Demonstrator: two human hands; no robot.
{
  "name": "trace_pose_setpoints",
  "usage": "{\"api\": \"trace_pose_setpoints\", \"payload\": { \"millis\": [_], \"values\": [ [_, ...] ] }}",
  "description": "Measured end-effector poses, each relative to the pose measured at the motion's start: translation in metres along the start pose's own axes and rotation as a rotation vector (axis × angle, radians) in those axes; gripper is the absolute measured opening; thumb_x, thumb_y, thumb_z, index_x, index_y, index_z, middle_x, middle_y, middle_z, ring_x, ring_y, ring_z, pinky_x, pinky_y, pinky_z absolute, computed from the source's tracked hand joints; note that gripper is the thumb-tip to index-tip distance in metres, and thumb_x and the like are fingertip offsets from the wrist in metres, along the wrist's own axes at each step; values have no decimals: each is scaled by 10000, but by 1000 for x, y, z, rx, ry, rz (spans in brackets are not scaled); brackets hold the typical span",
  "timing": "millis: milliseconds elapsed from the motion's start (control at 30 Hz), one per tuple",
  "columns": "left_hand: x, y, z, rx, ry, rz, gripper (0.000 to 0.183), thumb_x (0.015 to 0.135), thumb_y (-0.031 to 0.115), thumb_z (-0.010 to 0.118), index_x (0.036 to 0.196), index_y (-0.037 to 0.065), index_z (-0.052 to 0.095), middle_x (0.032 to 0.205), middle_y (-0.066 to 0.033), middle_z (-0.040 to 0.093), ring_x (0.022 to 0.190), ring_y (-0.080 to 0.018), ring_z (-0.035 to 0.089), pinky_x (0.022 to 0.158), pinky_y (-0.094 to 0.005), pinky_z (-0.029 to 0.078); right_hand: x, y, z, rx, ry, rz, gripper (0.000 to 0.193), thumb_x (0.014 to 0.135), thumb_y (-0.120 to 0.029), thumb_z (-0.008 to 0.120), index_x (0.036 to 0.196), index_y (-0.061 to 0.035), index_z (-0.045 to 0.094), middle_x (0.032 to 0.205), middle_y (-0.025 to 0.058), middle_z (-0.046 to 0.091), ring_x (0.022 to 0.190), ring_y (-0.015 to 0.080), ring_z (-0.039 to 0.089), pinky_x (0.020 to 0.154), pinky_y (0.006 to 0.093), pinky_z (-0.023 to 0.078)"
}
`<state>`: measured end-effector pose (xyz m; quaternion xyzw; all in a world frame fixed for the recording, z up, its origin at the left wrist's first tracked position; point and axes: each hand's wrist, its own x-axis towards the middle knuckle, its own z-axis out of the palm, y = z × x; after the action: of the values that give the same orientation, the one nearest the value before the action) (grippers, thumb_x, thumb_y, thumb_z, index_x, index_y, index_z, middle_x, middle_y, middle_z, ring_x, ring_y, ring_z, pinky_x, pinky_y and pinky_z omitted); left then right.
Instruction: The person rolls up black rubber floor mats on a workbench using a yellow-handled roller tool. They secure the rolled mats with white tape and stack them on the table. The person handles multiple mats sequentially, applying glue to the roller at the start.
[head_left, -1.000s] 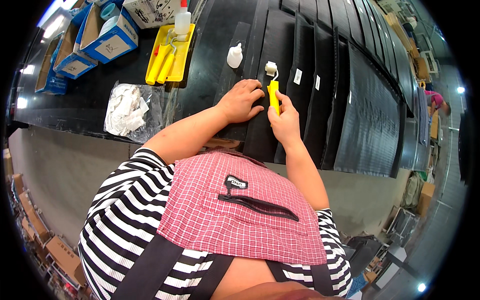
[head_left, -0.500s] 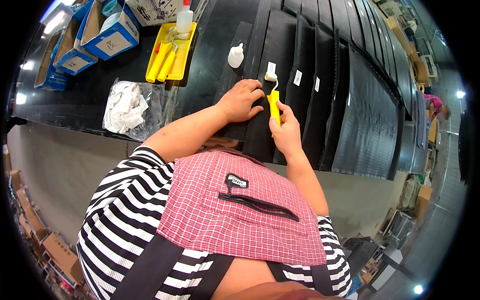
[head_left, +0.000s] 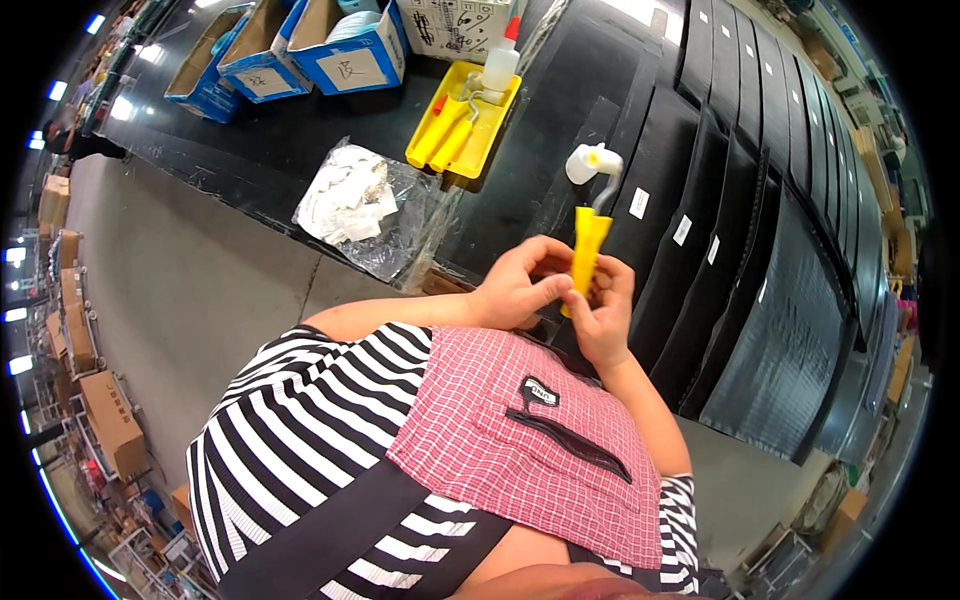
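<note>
My right hand (head_left: 606, 312) is closed round the yellow handle of a small paint roller (head_left: 588, 245), held upright close to my body. My left hand (head_left: 522, 284) pinches the same handle from the left, its fingers partly hidden behind it. The roller's white head is up at the far end of a bent metal rod. Behind that head stands a small white squeeze bottle (head_left: 577, 168), partly covered. Black sheets (head_left: 668, 250) with small white labels lie overlapped just beyond and right of my hands.
A yellow tray (head_left: 489, 140) holds two more rollers and a red-capped bottle (head_left: 500, 68). Left of it lies a plastic bag (head_left: 385, 250) with white scraps (head_left: 345, 195). Blue boxes (head_left: 345, 65) and a white box (head_left: 450, 28) stand at the back of the black table (head_left: 250, 150).
The roller has been lifted off the black sheet and drawn toward me. My left hand has left the sheet and come to the handle. The view has swung left.
</note>
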<state>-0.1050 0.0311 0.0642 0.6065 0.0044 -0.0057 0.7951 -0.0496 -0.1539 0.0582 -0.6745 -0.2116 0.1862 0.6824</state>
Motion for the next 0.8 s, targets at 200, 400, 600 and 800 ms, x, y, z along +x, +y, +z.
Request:
{"api": "trace_pose_setpoints", "payload": {
  "millis": [200,400,600,800],
  "values": [
    [-1,11,-44,-59,412,-49,371,1013,98,675,1312,-37,500,1121,-93,665,1000,-134,661,902,-286,545,36,-15,43,59,-319,83,710,871,-150,866,1482,-74,512,1149,99,704,996,163,666,882,300,545],
    [34,40,-125,31,494,-251,349,1085,191,570,1343,-45,571,1092,-99,707,912,-147,669,861,-293,551,83,29,10,-98,309,-8,305,919,-74,785,1187,-22,649,1049,52,694,897,116,655,809,257,539],
    [59,55,-135,-87,530,-251,514,1053,180,635,1480,-68,496,1278,-144,672,1070,-162,673,919,-273,539,146,52,-2,-411,343,-70,641,831,-157,866,1343,8,518,1277,147,659,1112,251,667,912,365,555],
    [14,62,-120,417,456,-232,526,1008,159,676,1474,-28,517,1398,-201,597,1192,-283,648,1001,-349,540,179,68,3,-680,339,69,420,841,-195,821,1190,-39,647,1084,173,749,996,313,730,884,403,556]
  ]
}}
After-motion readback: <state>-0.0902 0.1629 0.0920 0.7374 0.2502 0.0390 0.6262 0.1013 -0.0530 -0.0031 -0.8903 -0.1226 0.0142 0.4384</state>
